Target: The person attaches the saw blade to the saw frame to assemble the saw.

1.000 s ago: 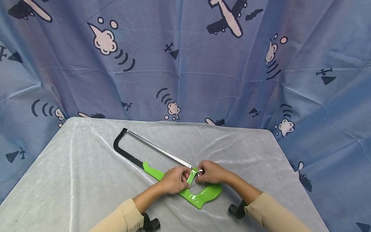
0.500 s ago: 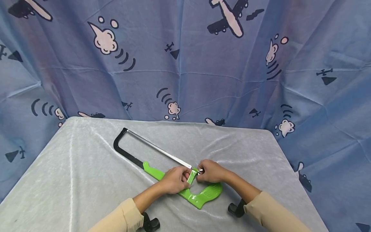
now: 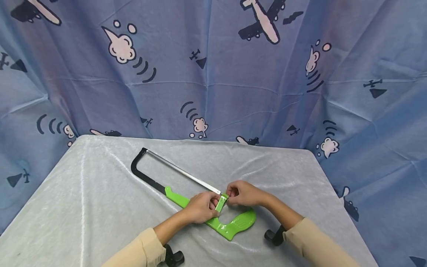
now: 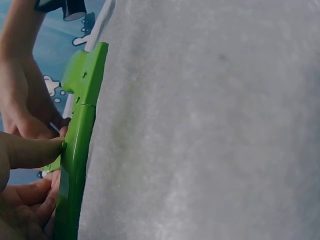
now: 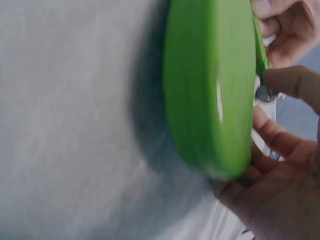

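Note:
A hacksaw with a green handle, black front frame and silver blade lies on the table. My left hand pinches the green crosspiece where the blade meets the handle end. At that end my right hand has curled fingers around a small metal wing nut, which sits between thumb and fingers in the right wrist view. The head view mostly hides this nut behind the fingers. Close up in the left wrist view, my left thumb presses on the green frame.
A light grey velvety cloth covers the table. Behind it hangs a blue curtain printed with airplanes and clouds. Black camera mounts are strapped at both wrists.
My right hand has shifted slightly up and turned at the wing nut, which its fingers now cover more. The left hand and the hacksaw keep their place.

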